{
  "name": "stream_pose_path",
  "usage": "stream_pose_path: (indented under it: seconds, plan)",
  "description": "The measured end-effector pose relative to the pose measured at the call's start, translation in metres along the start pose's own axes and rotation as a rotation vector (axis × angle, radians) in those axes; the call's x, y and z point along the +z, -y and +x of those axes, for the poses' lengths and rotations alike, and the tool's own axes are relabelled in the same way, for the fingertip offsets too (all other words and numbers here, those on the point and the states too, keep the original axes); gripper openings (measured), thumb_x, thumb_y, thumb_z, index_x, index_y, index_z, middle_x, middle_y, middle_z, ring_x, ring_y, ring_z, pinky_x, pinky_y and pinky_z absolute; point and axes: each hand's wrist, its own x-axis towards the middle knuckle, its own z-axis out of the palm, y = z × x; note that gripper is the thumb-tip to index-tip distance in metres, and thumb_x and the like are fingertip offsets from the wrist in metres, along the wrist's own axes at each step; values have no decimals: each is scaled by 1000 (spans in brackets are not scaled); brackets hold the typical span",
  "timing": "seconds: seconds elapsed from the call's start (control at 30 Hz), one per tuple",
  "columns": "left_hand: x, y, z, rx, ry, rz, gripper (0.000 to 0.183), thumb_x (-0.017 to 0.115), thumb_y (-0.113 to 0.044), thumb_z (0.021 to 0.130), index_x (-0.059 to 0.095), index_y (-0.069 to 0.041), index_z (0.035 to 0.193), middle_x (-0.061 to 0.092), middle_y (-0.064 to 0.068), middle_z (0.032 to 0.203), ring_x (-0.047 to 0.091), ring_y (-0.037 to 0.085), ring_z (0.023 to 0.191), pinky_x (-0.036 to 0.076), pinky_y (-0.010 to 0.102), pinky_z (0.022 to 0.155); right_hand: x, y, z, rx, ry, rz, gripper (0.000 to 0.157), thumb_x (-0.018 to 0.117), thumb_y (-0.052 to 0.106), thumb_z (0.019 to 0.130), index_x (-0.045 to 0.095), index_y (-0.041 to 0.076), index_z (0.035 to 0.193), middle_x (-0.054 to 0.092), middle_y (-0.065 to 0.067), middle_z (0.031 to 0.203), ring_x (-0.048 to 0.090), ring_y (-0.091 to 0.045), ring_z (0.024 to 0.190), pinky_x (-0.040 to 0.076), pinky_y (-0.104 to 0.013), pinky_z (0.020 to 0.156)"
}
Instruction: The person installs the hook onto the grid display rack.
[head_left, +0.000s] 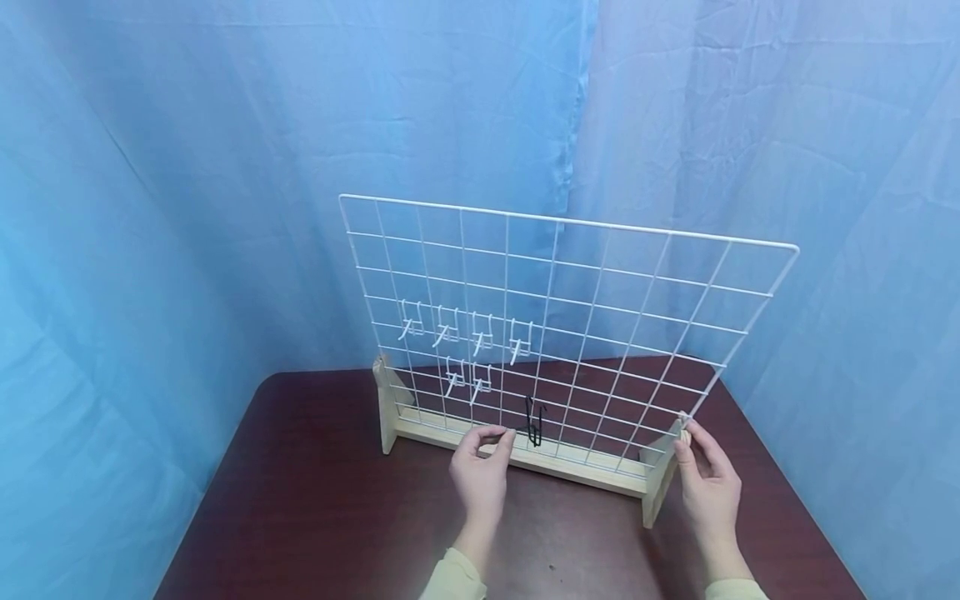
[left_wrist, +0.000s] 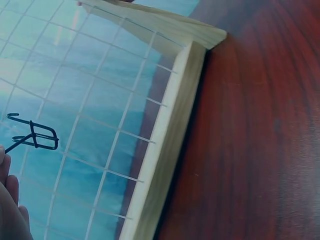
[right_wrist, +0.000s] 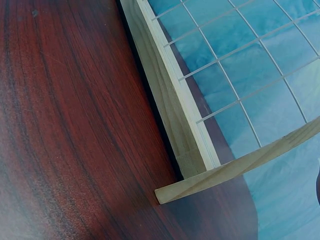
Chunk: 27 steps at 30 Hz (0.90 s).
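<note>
My left hand point(head_left: 482, 475) pinches the stem of a black wire hook point(head_left: 535, 427) between thumb and fingers, just in front of the lower part of a white wire grid panel point(head_left: 570, 221). In the left wrist view the black hook point(left_wrist: 34, 135) shows its bent prongs facing the grid, apart from my fingertips. At the panel's right edge, my right hand point(head_left: 711, 492) grips the top of the wooden end piece point(head_left: 656, 492) with thumb and fingers. Several white hooks point(head_left: 483, 342) hang in two rows on the left half of the grid.
The panel stands in a wooden base point(head_left: 585, 479) with a second end piece point(head_left: 386, 408) at left. Under it lies a dark red wood-grain table point(head_left: 322, 500). Blue curtains point(head_left: 225, 167) hang behind and on both sides.
</note>
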Motion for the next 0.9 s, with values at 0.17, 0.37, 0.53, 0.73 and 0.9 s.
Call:
stream_pose_path:
  seconds: [0.17,0.37,0.53,0.73,0.9]
  plan:
    - [1,2,6,22,-33,-9,12,84,-3,76,74,-9,80,71,2,78,65,15,77,48,23,69,0,3,0,3,-1,4,40,59,-11,93,62,1,131,64,-7,129,59,6,108,46,-12,90]
    - [0,-10,12,33,-60,-12,12,83,-3,77,74,-10,81,71,-3,77,65,16,80,49,33,80,1,18,-2,-17,10,40,39,59,-11,93,63,1,129,64,-7,128,59,6,106,46,-11,88]
    - [1,-16,15,32,-82,-18,11,83,-4,78,74,-8,82,71,-1,76,65,16,79,49,31,79,-1,-1,0,-13,8,38,40,59,-11,93,62,2,131,64,-7,130,59,6,107,45,-10,88]
    - [4,-18,19,47,-108,-17,11,83,-5,78,74,-6,84,72,4,77,66,19,79,49,30,78,-1,-9,0,3,-2,-17,39,60,-6,94,62,3,132,63,-8,130,59,5,108,46,-11,89]
    - [6,-20,23,86,-127,4,12,84,-5,77,74,-10,82,71,0,76,66,19,79,49,32,79,0,-8,0,13,-6,-37,38,60,-4,95,61,3,132,64,-7,130,59,4,108,46,-12,89]
